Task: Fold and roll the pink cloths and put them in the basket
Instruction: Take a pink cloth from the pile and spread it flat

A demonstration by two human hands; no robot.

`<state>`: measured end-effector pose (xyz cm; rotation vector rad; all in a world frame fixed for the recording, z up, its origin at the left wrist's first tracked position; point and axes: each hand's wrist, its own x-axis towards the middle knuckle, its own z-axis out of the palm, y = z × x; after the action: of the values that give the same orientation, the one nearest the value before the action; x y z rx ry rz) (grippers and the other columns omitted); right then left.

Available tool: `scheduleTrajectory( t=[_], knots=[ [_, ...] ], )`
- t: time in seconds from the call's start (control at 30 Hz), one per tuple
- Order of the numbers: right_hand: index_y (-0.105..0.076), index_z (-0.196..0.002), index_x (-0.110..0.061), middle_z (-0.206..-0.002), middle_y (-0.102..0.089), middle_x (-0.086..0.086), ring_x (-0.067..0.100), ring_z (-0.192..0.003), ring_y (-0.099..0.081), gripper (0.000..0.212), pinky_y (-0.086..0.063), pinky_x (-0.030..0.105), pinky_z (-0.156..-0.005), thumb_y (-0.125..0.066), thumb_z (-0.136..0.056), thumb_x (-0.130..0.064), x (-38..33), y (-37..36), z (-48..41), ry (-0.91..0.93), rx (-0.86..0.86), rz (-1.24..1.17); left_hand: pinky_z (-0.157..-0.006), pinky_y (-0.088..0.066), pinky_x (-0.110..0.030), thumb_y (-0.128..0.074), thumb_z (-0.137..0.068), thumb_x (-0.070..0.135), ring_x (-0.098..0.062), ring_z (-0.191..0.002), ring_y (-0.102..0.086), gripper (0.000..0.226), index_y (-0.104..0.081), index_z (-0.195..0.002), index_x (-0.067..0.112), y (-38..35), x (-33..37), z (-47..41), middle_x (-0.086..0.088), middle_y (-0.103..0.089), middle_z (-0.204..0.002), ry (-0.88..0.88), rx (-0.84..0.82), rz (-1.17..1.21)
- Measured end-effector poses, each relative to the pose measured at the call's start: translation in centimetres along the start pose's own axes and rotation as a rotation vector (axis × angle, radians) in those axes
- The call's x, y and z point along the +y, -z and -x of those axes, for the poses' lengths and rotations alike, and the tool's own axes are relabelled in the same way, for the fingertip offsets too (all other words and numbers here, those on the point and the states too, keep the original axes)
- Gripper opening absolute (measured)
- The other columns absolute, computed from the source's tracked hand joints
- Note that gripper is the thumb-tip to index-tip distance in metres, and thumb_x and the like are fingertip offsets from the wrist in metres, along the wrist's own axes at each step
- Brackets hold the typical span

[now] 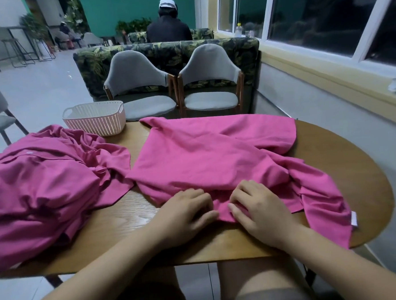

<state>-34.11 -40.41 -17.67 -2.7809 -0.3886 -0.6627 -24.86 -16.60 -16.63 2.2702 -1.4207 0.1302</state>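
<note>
Pink spread cloth, one heap, one basket

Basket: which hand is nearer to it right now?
Left. The left hand pinches the near edge of the spread pink cloth; the basket stands beyond it, to the left; the right hand pinches the same edge, further right.

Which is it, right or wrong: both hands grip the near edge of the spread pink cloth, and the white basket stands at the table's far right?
Wrong in one respect: the head view shows the white basket at the far left of the table, not the far right. The left hand and right hand do grip the near edge of the spread pink cloth.
</note>
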Motion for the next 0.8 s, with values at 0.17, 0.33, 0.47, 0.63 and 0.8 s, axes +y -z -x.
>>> scheduleTrajectory(
  t=[0.17, 0.33, 0.47, 0.63, 0.8],
  knots=[
    [-0.061, -0.130, -0.030, -0.122, -0.050, -0.009, 0.015, -0.114, -0.048, 0.040, -0.042, 0.040, -0.095, -0.049, -0.101, -0.054, 1.1, -1.3, -2.5, -0.104, -0.123, 0.045, -0.093, -0.044, -0.039, -0.057, -0.095, 0.070, -0.007, -0.099, -0.042, 0.034, -0.057, -0.105, 0.038, 0.9, -3.5, -0.8, 0.014, -0.045, -0.108, 0.120, 0.011, -0.110],
    [-0.062, -0.126, -0.030, -0.116, -0.049, -0.010, 0.015, -0.107, -0.047, 0.039, -0.045, 0.042, -0.093, -0.050, -0.100, -0.056, 2.5, -2.0, -5.2, -0.108, -0.160, 0.052, -0.097, -0.044, -0.042, -0.053, -0.092, 0.078, -0.011, -0.103, -0.045, 0.040, -0.057, -0.104, 0.039, 1.3, -6.1, -3.2, 0.014, -0.045, -0.109, 0.122, -0.016, -0.091],
    [-0.063, -0.127, -0.032, -0.112, -0.047, -0.013, 0.012, -0.104, -0.047, 0.041, -0.045, 0.038, -0.091, -0.053, -0.099, -0.060, 3.5, -2.1, -6.7, -0.143, -0.158, 0.012, -0.100, -0.039, -0.036, -0.054, -0.075, 0.095, -0.012, -0.110, -0.045, 0.069, -0.053, -0.113, 0.038, 1.9, -8.1, -5.2, 0.015, -0.045, -0.115, 0.041, -0.106, -0.143],
    [-0.067, -0.125, -0.031, -0.111, -0.047, -0.015, 0.010, -0.102, -0.049, 0.041, -0.046, 0.038, -0.089, -0.059, -0.098, -0.061, 3.7, -1.7, -7.7, -0.156, -0.156, -0.103, -0.095, -0.044, -0.041, -0.062, -0.089, 0.073, -0.017, -0.107, -0.053, 0.045, -0.060, -0.113, 0.036, 1.9, -9.4, -6.6, 0.010, -0.052, -0.116, -0.049, -0.086, -0.170],
    [-0.072, -0.117, -0.022, -0.110, -0.057, -0.007, 0.017, -0.097, -0.053, 0.047, -0.045, 0.036, -0.085, -0.073, -0.092, -0.061, 2.6, -1.0, -7.5, -0.044, -0.190, -0.128, -0.071, -0.049, -0.041, -0.065, -0.091, 0.026, -0.020, -0.079, -0.060, 0.006, -0.065, -0.095, 0.022, 1.5, -9.0, -6.0, 0.006, -0.062, -0.088, -0.123, 0.111, -0.113]
  ],
)
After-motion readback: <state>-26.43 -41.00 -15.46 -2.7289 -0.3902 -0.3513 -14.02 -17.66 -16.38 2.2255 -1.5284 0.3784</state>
